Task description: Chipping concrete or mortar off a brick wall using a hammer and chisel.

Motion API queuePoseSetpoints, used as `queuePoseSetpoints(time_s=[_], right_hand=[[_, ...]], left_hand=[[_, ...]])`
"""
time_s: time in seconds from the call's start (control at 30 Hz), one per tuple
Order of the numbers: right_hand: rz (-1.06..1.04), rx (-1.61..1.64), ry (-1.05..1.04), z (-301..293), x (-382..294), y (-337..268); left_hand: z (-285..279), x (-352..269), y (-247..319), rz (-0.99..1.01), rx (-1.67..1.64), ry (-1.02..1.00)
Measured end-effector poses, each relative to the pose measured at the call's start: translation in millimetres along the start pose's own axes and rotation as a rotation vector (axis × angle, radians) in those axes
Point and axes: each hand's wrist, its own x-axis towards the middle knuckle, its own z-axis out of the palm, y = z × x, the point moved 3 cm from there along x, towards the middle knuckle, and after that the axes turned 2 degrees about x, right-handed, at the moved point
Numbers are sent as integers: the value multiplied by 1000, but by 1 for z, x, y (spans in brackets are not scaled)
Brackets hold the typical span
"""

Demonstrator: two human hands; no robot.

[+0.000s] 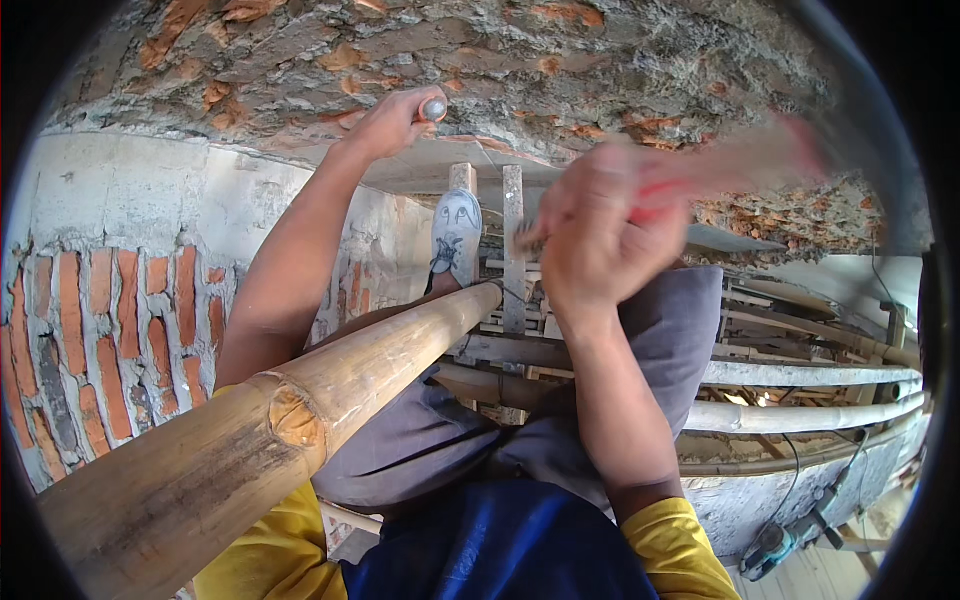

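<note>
My left hand (401,120) is closed around a metal chisel or rod, and only its round end (434,109) shows, facing me. It is held up against the rough wall of broken brick and mortar (525,52); the tip is hidden. My right hand (611,225) grips the handle of a hammer (739,161), blurred by motion. The handle has red on it and points to the right. The hammer's head, a dark smear at the far right, is too blurred to make out. A gap separates the hammer from the chisel end.
A thick bamboo pole (360,367) crosses diagonally between my arms. My shoe (457,232) rests by narrow wooden slats (514,247). More bamboo poles (810,416) run right. A teal power tool (772,547) with a cable lies lower right. Exposed brickwork (112,337) stands left.
</note>
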Motion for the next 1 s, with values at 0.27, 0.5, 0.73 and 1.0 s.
queuePoseSetpoints(time_s=[0.27, 0.5, 0.73, 1.0], right_hand=[[205, -454, -412, 6, -37, 70], [25, -66, -26, -4, -9, 12], [60, -109, -205, 6, -33, 68], [240, -213, -226, 7, -17, 12]], left_hand=[[10, 3, 1, 20, 46, 0], [5, 4, -2, 19, -23, 2], [5, 11, 8, 7, -34, -3], [5, 3, -4, -9, -79, 7]])
